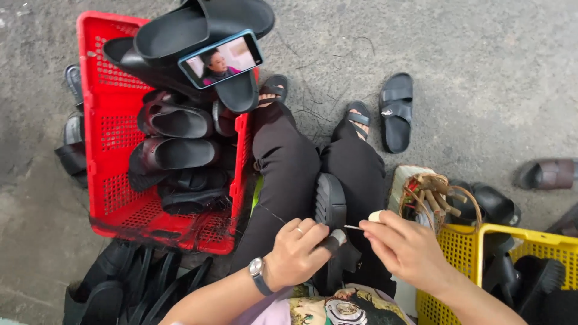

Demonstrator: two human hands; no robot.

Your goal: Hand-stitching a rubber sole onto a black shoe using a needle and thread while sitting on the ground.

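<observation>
A person is sitting low on a grey concrete floor point(481, 54), seen from above, and is working on a black sandal point(330, 207) that is standing on edge between the knees; everything here is placed relative to that sandal. Far to its left, a red plastic crate point(102, 150) is lying full of dark sandals, with a phone point(220, 59) propped on the topmost pair and showing a video. Below the crate, more black sandals point(126, 283) are lying in a loose heap. Just below the sandal's lower end, the left hand point(295, 253), wearing a ring and a wristwatch, is gripping it, fingers point(319, 232) curled tightly around the sole's edge. Immediately to the sandal's right, the right hand point(409, 247) is pinching a small tool with a pale handle point(374, 216), its thin metal tip pointing at the sole; the fingers are closed narrowly on the handle. Up and to the right, a single black sandal point(396, 111) is lying alone on the floor. Further right, a bundle of wooden sticks point(436, 201) is sitting beside a yellow crate point(457, 253) holding more sandals. The step in hand appears to be piercing or trimming the sole's edge; the next move probably calls for steadying the sandal while guiding the tip in carefully.
</observation>
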